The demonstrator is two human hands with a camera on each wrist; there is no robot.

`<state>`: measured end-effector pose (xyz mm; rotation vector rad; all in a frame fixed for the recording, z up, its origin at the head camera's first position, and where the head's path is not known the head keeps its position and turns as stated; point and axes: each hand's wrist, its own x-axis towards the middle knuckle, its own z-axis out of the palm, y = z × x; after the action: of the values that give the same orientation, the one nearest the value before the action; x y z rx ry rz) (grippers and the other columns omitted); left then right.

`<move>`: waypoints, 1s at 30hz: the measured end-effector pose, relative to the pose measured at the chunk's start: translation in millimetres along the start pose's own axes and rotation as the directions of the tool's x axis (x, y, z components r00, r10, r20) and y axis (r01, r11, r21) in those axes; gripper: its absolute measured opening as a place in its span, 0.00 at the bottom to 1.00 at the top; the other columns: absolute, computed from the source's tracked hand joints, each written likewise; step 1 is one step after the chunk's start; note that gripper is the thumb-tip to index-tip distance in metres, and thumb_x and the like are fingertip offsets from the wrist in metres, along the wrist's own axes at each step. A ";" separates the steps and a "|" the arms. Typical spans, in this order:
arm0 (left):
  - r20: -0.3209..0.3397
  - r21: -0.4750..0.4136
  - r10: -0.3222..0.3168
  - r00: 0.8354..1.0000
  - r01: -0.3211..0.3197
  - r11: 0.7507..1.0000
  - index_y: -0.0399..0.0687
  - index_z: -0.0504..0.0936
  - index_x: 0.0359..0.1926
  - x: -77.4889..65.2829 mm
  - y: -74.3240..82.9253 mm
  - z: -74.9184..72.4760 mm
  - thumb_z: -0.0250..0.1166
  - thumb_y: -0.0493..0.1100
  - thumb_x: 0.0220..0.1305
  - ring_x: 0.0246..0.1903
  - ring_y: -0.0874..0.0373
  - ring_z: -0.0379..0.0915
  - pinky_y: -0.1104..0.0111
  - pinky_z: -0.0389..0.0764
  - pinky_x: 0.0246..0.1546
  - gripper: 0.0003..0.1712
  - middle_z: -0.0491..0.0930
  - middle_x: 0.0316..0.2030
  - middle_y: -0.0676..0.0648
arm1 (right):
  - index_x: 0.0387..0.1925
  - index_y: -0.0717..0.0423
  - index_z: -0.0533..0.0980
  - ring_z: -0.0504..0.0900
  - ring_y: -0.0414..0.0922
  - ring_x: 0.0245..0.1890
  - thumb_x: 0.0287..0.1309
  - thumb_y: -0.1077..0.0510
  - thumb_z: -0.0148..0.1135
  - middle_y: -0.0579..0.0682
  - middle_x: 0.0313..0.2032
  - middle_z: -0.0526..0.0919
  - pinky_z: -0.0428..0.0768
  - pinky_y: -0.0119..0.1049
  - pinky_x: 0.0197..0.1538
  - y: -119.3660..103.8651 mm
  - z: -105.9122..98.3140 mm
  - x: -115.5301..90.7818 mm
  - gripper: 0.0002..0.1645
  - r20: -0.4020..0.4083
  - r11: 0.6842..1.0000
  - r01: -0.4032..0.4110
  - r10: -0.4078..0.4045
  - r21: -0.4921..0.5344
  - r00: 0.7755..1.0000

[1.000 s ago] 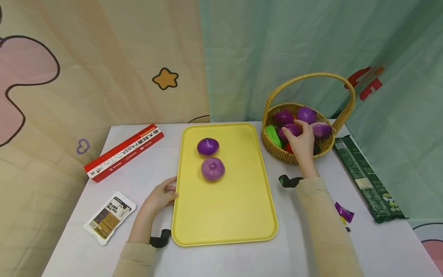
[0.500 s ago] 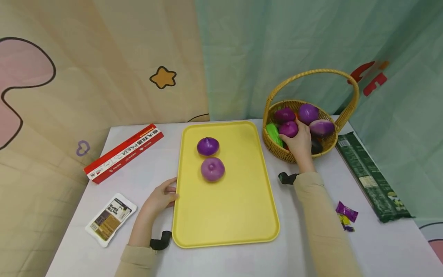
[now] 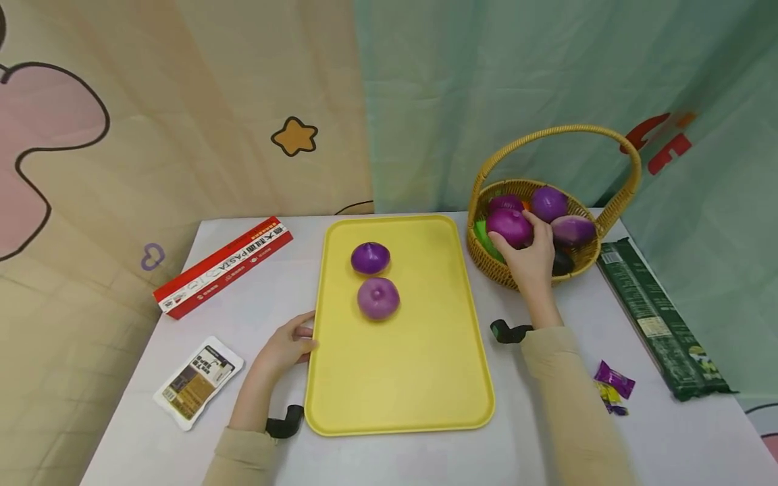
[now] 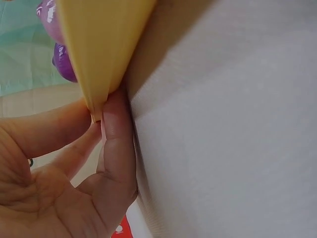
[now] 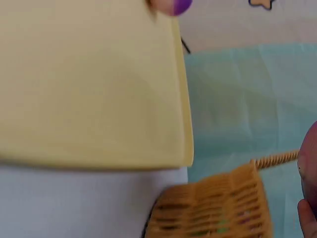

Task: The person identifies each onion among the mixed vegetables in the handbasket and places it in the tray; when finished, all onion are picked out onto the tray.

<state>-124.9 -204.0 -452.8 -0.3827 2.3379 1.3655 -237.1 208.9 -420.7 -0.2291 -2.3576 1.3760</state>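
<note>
My right hand (image 3: 531,253) grips a glossy purple toy onion (image 3: 509,227) between thumb and fingers, over the front left of the wicker basket (image 3: 502,273). In the right wrist view only a slice of the onion (image 5: 309,166) shows at the right edge. My left hand (image 3: 286,347) pinches the left rim of the yellow tray (image 3: 401,378); the left wrist view shows a finger (image 4: 118,129) under the rim. A dark purple toy onion (image 3: 370,258) and a paler mauve, round one with a nub (image 3: 378,298) lie on the tray.
Inside the basket are more purple pieces, a green vegetable (image 3: 483,236) and a black one (image 3: 562,262); its tall handle arches above. A green packet (image 3: 662,317) and small candies (image 3: 615,381) lie right. A red pasta box (image 3: 225,266) and white pouch (image 3: 199,381) lie left.
My right hand has closed round the purple onion and raised it slightly from among the other pieces in the basket. The left hand has stayed at the tray's rim.
</note>
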 end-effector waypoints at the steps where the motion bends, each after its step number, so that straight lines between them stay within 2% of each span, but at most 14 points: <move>1: -0.002 0.003 -0.001 1.000 0.001 1.000 0.43 0.62 0.73 -0.2 -0.1 -0.4 0.60 0.32 0.64 0.43 0.50 0.77 0.61 0.85 0.42 0.37 0.72 0.51 0.34 | 0.67 0.53 0.67 0.67 0.55 0.64 0.51 0.44 0.74 0.59 0.64 0.67 0.68 0.54 0.68 -5.9 3.3 -4.5 0.45 0.017 0.999 0.020 -0.020 0.026 1.000; 5: -0.003 -0.003 0.002 1.000 -0.002 1.000 0.43 0.62 0.73 -0.4 0.1 -0.8 0.60 0.31 0.63 0.43 0.50 0.76 0.61 0.85 0.42 0.37 0.72 0.51 0.34 | 0.66 0.56 0.69 0.70 0.54 0.60 0.51 0.49 0.75 0.59 0.62 0.69 0.75 0.54 0.62 -27.9 25.8 -18.4 0.43 0.129 0.988 0.109 -0.123 0.105 0.984; 7: -0.001 -0.013 0.004 1.000 -0.004 1.000 0.43 0.62 0.73 0.1 -0.5 -0.4 0.60 0.31 0.63 0.42 0.51 0.77 0.61 0.85 0.41 0.37 0.72 0.51 0.35 | 0.67 0.58 0.67 0.70 0.55 0.60 0.51 0.50 0.75 0.59 0.62 0.69 0.76 0.54 0.62 -33.0 42.6 -22.1 0.44 0.205 0.984 0.114 -0.140 0.135 0.969; 9: -0.002 -0.018 0.006 1.000 -0.006 1.000 0.42 0.62 0.73 0.7 -1.3 0.5 0.60 0.31 0.63 0.42 0.51 0.77 0.61 0.85 0.41 0.37 0.73 0.50 0.35 | 0.68 0.59 0.65 0.70 0.56 0.61 0.51 0.50 0.75 0.60 0.63 0.69 0.75 0.54 0.63 -31.4 60.8 -24.7 0.46 0.275 0.989 0.084 -0.116 0.125 0.954; 12: -0.005 -0.018 -0.001 1.000 0.001 1.000 0.43 0.63 0.72 1.8 -2.0 1.2 0.60 0.31 0.63 0.41 0.51 0.77 0.62 0.85 0.41 0.37 0.73 0.50 0.35 | 0.69 0.60 0.64 0.69 0.56 0.64 0.52 0.48 0.74 0.61 0.65 0.69 0.71 0.52 0.67 -20.5 88.9 -25.5 0.47 0.358 0.999 0.024 -0.038 0.043 0.933; 14: -0.002 -0.014 -0.002 1.000 0.002 1.000 0.43 0.63 0.72 2.4 -1.8 1.5 0.60 0.31 0.63 0.41 0.52 0.77 0.62 0.85 0.41 0.37 0.73 0.50 0.35 | 0.68 0.59 0.65 0.69 0.56 0.65 0.51 0.48 0.75 0.60 0.65 0.70 0.70 0.50 0.68 -13.7 103.3 -25.3 0.47 0.386 1.000 -0.010 0.012 -0.008 0.922; 16: 0.001 -0.011 -0.001 1.000 0.001 1.000 0.43 0.63 0.72 2.7 -1.0 1.5 0.61 0.32 0.63 0.41 0.52 0.77 0.62 0.85 0.41 0.37 0.73 0.50 0.35 | 0.68 0.60 0.66 0.69 0.56 0.65 0.51 0.48 0.75 0.60 0.65 0.71 0.68 0.50 0.69 -9.6 113.5 -24.2 0.47 0.399 0.999 -0.032 0.036 -0.015 0.916; 20: -0.004 -0.007 0.002 1.000 -0.002 1.000 0.43 0.63 0.72 1.8 -0.6 1.4 0.60 0.31 0.63 0.41 0.51 0.77 0.62 0.85 0.41 0.37 0.73 0.50 0.35 | 0.68 0.61 0.64 0.70 0.57 0.64 0.51 0.49 0.75 0.62 0.65 0.70 0.69 0.51 0.68 -9.7 125.2 -22.7 0.47 0.437 0.997 -0.074 0.052 0.033 0.898; 24: -0.005 -0.013 0.007 1.000 -0.008 1.000 0.42 0.62 0.72 -0.7 -1.2 1.3 0.60 0.31 0.63 0.40 0.52 0.77 0.62 0.86 0.41 0.37 0.73 0.50 0.35 | 0.70 0.62 0.62 0.70 0.57 0.65 0.52 0.46 0.74 0.62 0.66 0.69 0.70 0.50 0.68 -10.6 130.5 -22.0 0.50 0.463 0.995 -0.101 0.079 0.024 0.883; 28: 0.005 -0.030 0.024 1.000 -0.024 0.999 0.41 0.62 0.73 -1.2 -1.3 1.3 0.60 0.30 0.63 0.40 0.52 0.77 0.62 0.85 0.40 0.37 0.73 0.49 0.35 | 0.71 0.62 0.59 0.67 0.57 0.68 0.53 0.46 0.73 0.62 0.69 0.65 0.68 0.49 0.70 -14.5 126.7 -22.7 0.52 0.468 0.994 -0.108 0.087 0.019 0.880; 30: 0.007 -0.033 0.028 1.000 -0.028 0.999 0.41 0.61 0.73 -0.7 -1.3 0.9 0.60 0.30 0.63 0.41 0.52 0.77 0.62 0.85 0.40 0.37 0.72 0.49 0.35 | 0.71 0.62 0.59 0.65 0.57 0.69 0.55 0.47 0.71 0.62 0.69 0.64 0.69 0.49 0.70 -20.8 117.9 -23.8 0.50 0.452 0.994 -0.103 0.076 0.035 0.889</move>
<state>-123.5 -203.8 -453.8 -0.3549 2.3258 1.4171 -263.5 96.5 -460.3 0.0033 -2.6987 1.6900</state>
